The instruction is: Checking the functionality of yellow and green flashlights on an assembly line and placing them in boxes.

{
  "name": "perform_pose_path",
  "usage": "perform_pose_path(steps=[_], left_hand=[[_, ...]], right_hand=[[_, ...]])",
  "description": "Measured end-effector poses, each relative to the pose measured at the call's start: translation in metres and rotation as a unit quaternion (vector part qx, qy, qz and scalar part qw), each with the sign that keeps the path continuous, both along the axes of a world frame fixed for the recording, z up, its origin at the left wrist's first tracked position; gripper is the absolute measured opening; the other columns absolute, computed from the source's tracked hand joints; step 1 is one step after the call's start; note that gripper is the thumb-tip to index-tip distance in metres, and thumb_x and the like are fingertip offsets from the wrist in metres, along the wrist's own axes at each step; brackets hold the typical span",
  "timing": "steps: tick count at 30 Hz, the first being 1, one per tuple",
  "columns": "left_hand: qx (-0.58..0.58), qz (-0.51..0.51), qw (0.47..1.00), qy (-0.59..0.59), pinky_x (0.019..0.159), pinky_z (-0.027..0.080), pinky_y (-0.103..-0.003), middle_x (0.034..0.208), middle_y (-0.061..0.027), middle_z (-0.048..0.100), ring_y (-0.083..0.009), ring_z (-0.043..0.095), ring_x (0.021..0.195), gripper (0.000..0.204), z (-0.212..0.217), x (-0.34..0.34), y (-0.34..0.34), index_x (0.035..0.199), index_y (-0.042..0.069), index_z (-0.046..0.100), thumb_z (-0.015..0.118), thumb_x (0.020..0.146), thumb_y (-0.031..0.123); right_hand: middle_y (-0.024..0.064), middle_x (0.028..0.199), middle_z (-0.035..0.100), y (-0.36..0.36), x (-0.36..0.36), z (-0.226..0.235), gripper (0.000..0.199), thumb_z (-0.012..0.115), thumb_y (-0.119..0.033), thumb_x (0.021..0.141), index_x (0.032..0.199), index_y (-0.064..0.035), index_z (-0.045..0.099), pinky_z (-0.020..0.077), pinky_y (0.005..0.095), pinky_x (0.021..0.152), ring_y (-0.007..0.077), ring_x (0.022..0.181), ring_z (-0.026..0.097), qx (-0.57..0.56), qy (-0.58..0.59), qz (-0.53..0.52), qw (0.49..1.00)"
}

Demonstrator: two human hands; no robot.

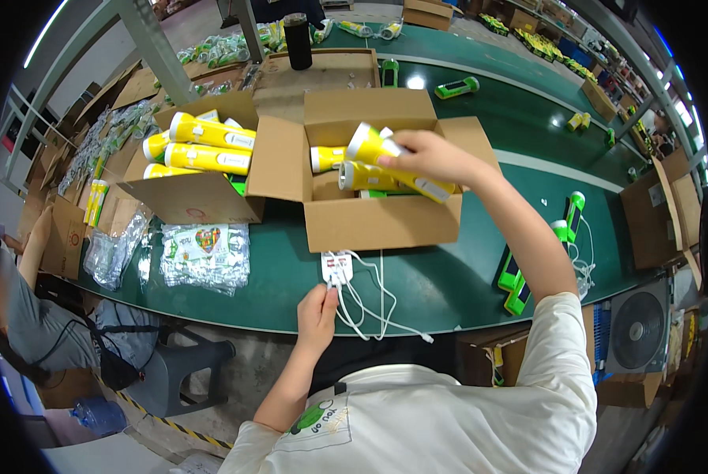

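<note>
My right hand (426, 156) is closed around a yellow flashlight (364, 144) with a pale head, held above an open cardboard box (381, 227). Inside that box lie more yellow flashlights, one of them (357, 176) just below the held one. At the table's near edge, my left hand (317, 314) pinches a white cable end against a white multi-port charging block (337, 267). Several white cables (385, 304) run out of the block, and one loose plug lies to the right. The fingers hide most of the pinched plug.
Left stands another box (204, 207) full of yellow flashlights. Clear plastic packaging (205, 257) lies before it. Green-and-black flashlights (576, 207) and cables lie on the right of the green table (464, 280). A black tumbler (297, 41) stands behind. A seated person's leg (42, 304) shows at left.
</note>
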State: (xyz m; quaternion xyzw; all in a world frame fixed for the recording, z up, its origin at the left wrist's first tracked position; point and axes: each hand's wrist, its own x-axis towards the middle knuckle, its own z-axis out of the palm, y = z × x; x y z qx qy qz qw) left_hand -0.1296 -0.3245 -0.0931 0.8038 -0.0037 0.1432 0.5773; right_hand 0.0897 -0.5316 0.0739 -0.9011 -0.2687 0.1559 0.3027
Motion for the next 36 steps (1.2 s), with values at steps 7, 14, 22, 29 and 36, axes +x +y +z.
perform_pose_path(steps=[7,14,22,29,36], left_hand=[[-0.021,0.023,0.998,0.059,0.049,0.036,-0.029,0.058,-0.0091,0.048,-0.0148,0.044,0.052,0.028,0.002,-0.001,0.007,0.069,0.0,0.049,0.052,0.091,0.018],[-0.065,0.002,0.997,0.051,0.046,0.034,-0.032,0.057,-0.0126,0.042,-0.0227,0.042,0.047,0.023,-0.006,0.003,0.014,0.068,0.0,0.05,0.057,0.087,0.011],[-0.125,0.032,0.991,0.046,0.045,0.038,-0.026,0.059,-0.0085,0.054,-0.0127,0.048,0.048,0.021,-0.017,0.003,0.017,0.071,-0.001,0.056,0.06,0.087,0.012],[-0.146,0.023,0.988,0.047,0.045,0.034,-0.025,0.055,-0.0041,0.049,-0.0094,0.044,0.048,0.028,-0.007,0.002,0.012,0.065,0.0,0.048,0.049,0.09,0.012],[-0.127,-0.011,0.992,0.026,0.047,0.031,-0.026,0.058,-0.0008,0.045,-0.0083,0.038,0.052,0.032,-0.004,-0.006,0.008,0.066,0.003,0.044,0.046,0.094,0.018]], right_hand=[[0.0145,0.082,0.064,0.04,0.122,0.03,0.052,0.057,-0.052,0.083,0.098,-0.0019,0.063,0.0494,0.0332,0.059,0.0195,0.067,0.06,0.053,0.019,-0.119,0.991],[0.0239,0.117,0.055,0.02,0.369,-0.104,0.06,0.059,-0.043,0.082,0.12,0.0016,0.049,0.0491,0.0538,0.079,0.0398,0.104,0.057,-0.093,0.019,-0.259,0.961],[0.0201,0.111,0.058,0.016,0.4,-0.152,0.051,0.055,-0.039,0.087,0.115,0.0027,0.054,0.0509,0.0496,0.068,0.0375,0.089,0.063,-0.087,0.066,-0.308,0.945],[0.0163,0.093,0.057,-0.01,0.324,-0.066,0.043,0.052,-0.04,0.087,0.109,-0.0032,0.052,0.0494,0.0505,0.07,0.03,0.081,0.06,0.527,0.232,-0.378,0.725],[0.0117,0.088,0.058,-0.056,0.078,0.024,0.044,0.045,-0.044,0.093,0.114,-0.0053,0.046,0.0511,0.0312,0.063,0.0167,0.074,0.058,0.596,0.296,-0.121,0.737]])
